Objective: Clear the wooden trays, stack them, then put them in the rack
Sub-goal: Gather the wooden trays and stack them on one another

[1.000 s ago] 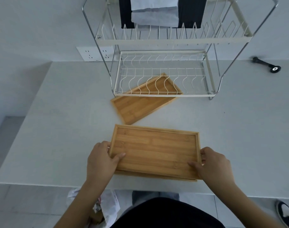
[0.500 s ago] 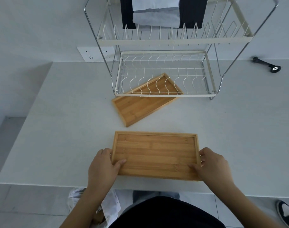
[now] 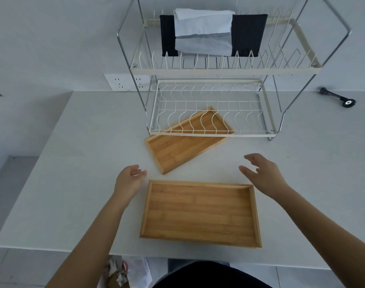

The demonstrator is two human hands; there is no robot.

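We see a near wooden tray (image 3: 200,213) lying flat at the table (image 3: 73,163) edge (a second board's edge shows beneath its right and front sides). The left hand (image 3: 128,180) and right hand (image 3: 264,175) hover beyond its far corners, fingers spread and loosely curled, holding nothing. A far wooden tray (image 3: 177,150) lies angled on the table, its far end beneath the lower tier of the wire rack (image 3: 212,134). Folded cloths (image 3: 204,34) rest on the upper tier.
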